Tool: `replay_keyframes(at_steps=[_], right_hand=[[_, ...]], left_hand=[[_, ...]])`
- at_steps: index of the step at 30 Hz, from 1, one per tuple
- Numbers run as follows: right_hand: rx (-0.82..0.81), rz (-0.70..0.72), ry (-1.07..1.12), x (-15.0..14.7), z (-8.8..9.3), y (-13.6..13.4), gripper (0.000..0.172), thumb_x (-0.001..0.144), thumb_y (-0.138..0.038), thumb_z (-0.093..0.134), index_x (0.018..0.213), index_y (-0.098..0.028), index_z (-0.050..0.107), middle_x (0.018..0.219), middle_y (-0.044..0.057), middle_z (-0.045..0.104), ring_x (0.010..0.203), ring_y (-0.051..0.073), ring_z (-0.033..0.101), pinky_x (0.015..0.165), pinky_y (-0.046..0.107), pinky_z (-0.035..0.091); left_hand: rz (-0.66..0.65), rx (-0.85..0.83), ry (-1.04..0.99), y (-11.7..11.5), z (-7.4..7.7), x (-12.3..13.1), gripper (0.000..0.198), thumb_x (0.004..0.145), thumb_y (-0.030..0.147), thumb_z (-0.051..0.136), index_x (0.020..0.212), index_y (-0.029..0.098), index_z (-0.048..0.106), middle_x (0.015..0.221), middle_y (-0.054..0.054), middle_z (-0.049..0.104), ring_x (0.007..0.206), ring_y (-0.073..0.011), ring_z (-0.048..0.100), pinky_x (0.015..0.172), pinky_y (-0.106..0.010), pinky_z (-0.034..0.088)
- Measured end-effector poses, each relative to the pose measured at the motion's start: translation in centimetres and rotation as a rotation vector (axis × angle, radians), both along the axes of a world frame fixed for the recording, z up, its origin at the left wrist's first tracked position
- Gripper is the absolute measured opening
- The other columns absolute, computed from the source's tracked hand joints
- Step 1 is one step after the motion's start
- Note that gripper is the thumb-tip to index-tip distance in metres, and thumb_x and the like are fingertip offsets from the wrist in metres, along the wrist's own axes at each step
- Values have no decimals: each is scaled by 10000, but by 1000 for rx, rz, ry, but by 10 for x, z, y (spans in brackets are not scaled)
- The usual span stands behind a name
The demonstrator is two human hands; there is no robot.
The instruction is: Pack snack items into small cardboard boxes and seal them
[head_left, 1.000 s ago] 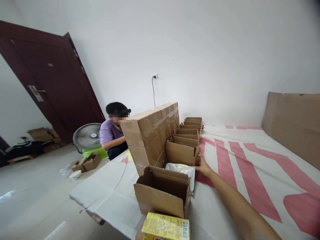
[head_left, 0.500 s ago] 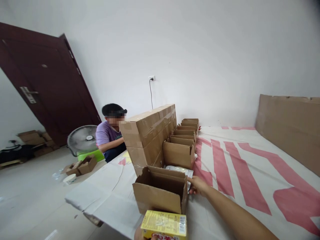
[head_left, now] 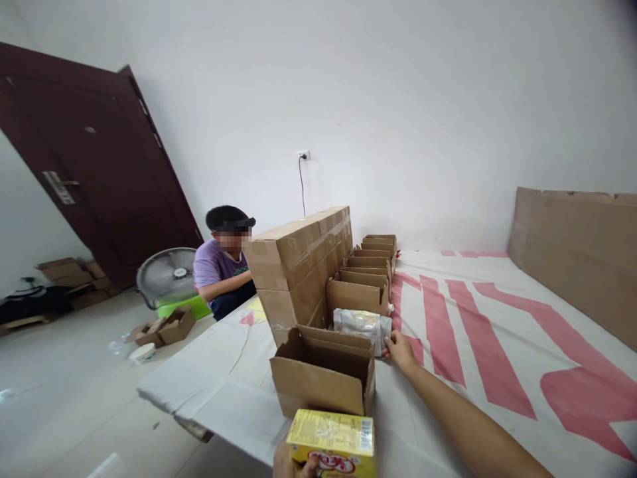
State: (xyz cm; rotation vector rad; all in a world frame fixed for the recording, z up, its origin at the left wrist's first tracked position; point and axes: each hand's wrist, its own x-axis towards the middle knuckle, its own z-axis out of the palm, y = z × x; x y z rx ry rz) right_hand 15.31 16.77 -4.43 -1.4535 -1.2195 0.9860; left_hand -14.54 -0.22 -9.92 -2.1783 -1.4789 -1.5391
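My right hand (head_left: 399,350) reaches forward and grips the right end of a white plastic packet (head_left: 362,325), which is lifted behind an open cardboard box (head_left: 323,375). My left hand (head_left: 293,467) shows only at the bottom edge, closed on a yellow carton (head_left: 332,443) held near the camera. Beyond the packet runs a row of several small open boxes (head_left: 371,269), beside a stack of large sealed cartons (head_left: 301,265).
The boxes stand on a white sheet with pink stripes (head_left: 472,345). A person in a purple shirt (head_left: 221,265) sits at the left behind the cartons, near a floor fan (head_left: 166,275) and loose boxes (head_left: 166,326). A cardboard sheet (head_left: 577,245) leans at the right. A dark door (head_left: 94,172) stands open.
My right hand drew back from the nearest small box in the row, took hold of the white packet and raised it. The yellow carton stayed in my left hand.
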Motion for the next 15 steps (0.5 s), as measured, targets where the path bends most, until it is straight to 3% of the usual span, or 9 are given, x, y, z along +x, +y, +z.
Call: replay_keyframes(at_steps=[3,9,13,15], right_hand=[[33,-37,36,0,-5,-1,125,796,-343,519,770,-243,448,604,-15,617,517,176,622,483,275,476],[205,-71,58,3,-5,-29,431,703,-541,611,952,-205,507,920,89,627,836,250,621,757,403,518],[299,88,96,-4,-8,-70,636,725,-680,557,1132,-195,500,980,84,621,903,245,610,827,406,503],[342,233,117,-10,-12,-89,820,671,-728,603,1282,-211,428,1125,111,601,1030,272,587,887,433,478]], left_hand=[[17,-12,-6,-1,1,2,673,839,697,328,684,197,750,600,-95,724,566,-250,710,493,-325,603],[-7,-7,10,-8,15,9,643,856,679,332,690,215,744,651,-76,746,577,-235,715,491,-305,598],[30,20,2,-8,20,10,644,848,685,344,699,203,744,647,-79,746,567,-235,714,485,-301,595],[47,38,8,-8,21,11,641,846,684,350,697,200,744,644,-80,745,563,-236,713,486,-303,594]])
